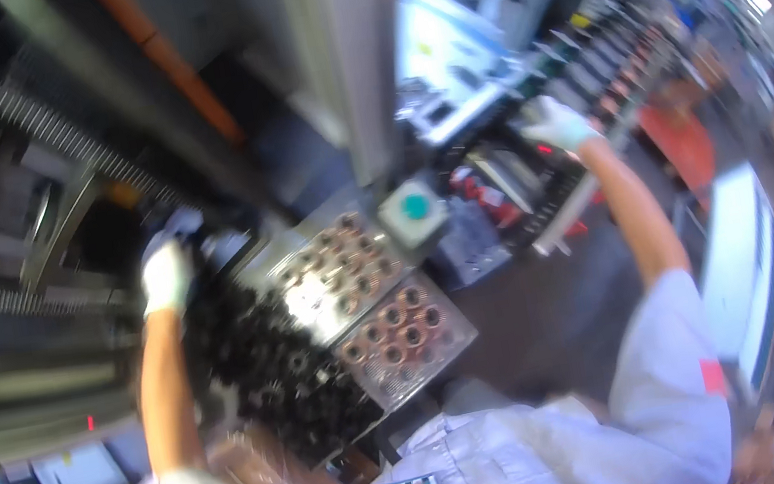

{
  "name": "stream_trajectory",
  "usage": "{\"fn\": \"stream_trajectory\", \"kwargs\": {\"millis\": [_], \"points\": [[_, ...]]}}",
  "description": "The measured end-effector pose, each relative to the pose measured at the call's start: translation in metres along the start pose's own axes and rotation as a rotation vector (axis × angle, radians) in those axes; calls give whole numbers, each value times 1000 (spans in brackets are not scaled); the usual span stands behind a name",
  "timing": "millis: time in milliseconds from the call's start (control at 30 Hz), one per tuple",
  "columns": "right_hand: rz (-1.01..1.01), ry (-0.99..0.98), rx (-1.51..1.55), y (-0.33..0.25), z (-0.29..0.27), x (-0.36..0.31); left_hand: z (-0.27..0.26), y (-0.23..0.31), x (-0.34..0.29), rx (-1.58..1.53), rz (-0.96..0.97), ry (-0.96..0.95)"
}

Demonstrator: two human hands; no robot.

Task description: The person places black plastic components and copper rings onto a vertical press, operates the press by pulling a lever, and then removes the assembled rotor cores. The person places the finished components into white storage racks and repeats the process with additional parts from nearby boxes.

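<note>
My left hand (166, 274), in a white glove, reaches to the dark machine on the left. Its fingers are blurred beside a small dark and silvery piece (185, 223), and I cannot tell whether they grip it. Stretched out to the far right, my right hand (559, 123), gloved too, is over the edge of a line carrying a row of grey blocks (582, 69). Its fingers look apart, and nothing shows in them. Between my arms lie two clear trays, an upper one (313, 319) and a lower one (458, 337), holding several copper-coloured rings (412, 335).
A heap of black parts (274, 361) lies left of the trays. A pale box with a green button (415, 207) stands behind them, near a grey upright post (370, 72). Red parts (492, 200) sit right of the box. An orange bar (166, 59) slants across the upper left.
</note>
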State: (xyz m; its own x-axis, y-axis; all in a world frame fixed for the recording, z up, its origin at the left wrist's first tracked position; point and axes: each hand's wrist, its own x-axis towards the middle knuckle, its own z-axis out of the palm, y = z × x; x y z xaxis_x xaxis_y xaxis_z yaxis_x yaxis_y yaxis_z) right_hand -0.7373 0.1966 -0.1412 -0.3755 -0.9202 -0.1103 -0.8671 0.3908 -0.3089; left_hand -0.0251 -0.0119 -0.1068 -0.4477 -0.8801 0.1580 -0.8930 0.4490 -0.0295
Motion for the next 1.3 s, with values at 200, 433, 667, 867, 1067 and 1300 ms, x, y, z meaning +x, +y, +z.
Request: {"fn": "stream_trajectory", "kwargs": {"millis": [200,433,667,867,1067,1300], "points": [[-357,403,-170,-124,-18,-75,7,-11,3,-48,-161,78],[-789,65,128,-265,31,-172,22,12,-50,13,-254,26],[-938,-51,292,-352,89,-215,20,10,-53,7,-134,58],[-863,-72,256,-426,122,-210,-8,12,-83,-94,-236,23],[-855,-194,104,-432,131,-200,-95,-54,-292,-63,-637,394],[-902,-148,79,-447,146,-206,-81,-64,-345,-393,-612,312]]}}
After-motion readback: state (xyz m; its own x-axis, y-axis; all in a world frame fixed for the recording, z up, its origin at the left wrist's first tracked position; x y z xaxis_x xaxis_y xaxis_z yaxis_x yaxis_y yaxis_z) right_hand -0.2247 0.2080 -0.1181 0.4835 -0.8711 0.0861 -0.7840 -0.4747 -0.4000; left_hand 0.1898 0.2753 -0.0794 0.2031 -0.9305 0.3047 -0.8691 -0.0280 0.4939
